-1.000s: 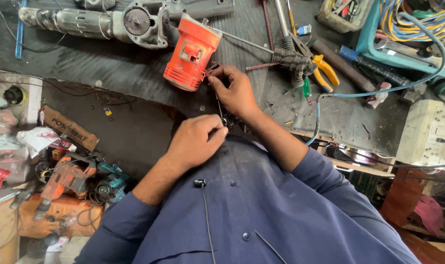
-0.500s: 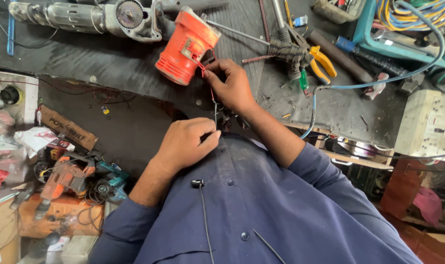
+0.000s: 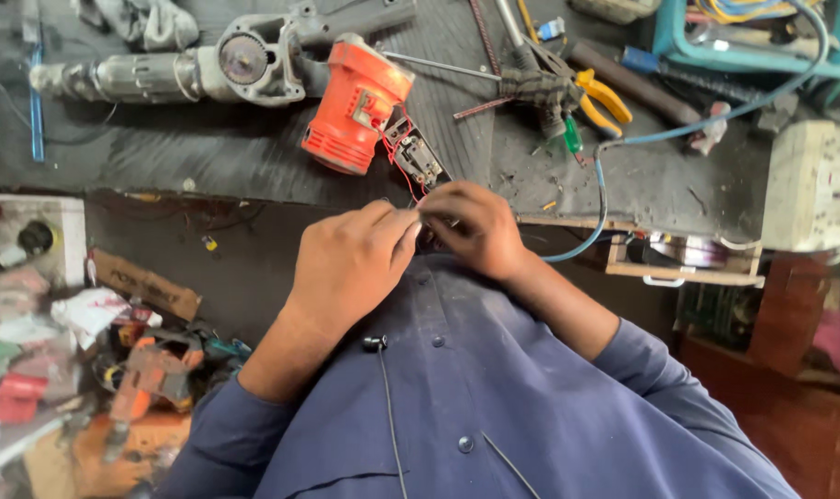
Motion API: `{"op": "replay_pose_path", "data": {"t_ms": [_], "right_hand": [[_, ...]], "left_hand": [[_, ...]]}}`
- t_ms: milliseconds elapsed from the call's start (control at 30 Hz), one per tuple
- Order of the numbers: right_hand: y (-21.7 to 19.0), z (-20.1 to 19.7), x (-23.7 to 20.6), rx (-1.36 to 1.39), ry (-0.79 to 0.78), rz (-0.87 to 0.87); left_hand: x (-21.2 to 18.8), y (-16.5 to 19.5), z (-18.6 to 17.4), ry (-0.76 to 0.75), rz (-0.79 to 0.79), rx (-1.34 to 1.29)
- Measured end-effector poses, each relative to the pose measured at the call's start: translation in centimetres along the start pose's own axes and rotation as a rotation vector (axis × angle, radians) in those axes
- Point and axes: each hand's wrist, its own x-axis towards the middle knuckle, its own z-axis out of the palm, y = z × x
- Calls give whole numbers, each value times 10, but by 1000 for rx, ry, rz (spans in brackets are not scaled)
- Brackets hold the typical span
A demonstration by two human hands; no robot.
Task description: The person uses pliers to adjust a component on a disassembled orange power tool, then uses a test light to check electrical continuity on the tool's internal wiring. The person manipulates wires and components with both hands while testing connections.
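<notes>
At the surface's near edge: your left hand [image 3: 350,263] and right hand [image 3: 471,226] meet, fingers pinched shut on thin wires.
Wires: red [image 3: 394,157], running from the orange motor housing [image 3: 355,103] and switch block [image 3: 418,157].
Handling: light, limp, probably fragile at the joints; hold near the ends.

Soft, even daylight, weak shadows; edges and left clutter slightly blurred.

Grey rotary hammer body [image 3: 198,69] on dark bench [image 3: 207,157]; yellow-handled pliers [image 3: 600,97]; blue cable [image 3: 623,157]; white box [image 3: 812,185] right.

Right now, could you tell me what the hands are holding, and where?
Both the left hand and right hand pinch the thin wires near their free ends, fingertips together.
</notes>
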Motion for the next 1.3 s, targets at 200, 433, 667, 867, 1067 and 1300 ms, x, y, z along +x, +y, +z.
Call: {"op": "replay_pose_path", "data": {"t_ms": [200,433,667,867,1067,1300], "right_hand": [[11,15,3,450,309,714],[-4,28,22,692,611,688],[-44,55,10,-87,485,448],[-53,66,5,-293,286,421],[-41,58,14,8,278,491],[-30,39,25,198,284,545]], "left_hand": [[16,-34,9,-64,-28,-524],[10,-60,44,-79,173,-315],[5,-88,51,-14,184,-388],[-14,-93,50,44,198,-505],[-12,-88,48,105,240,-394],[-4,-65,66,-8,-168,-774]]}}
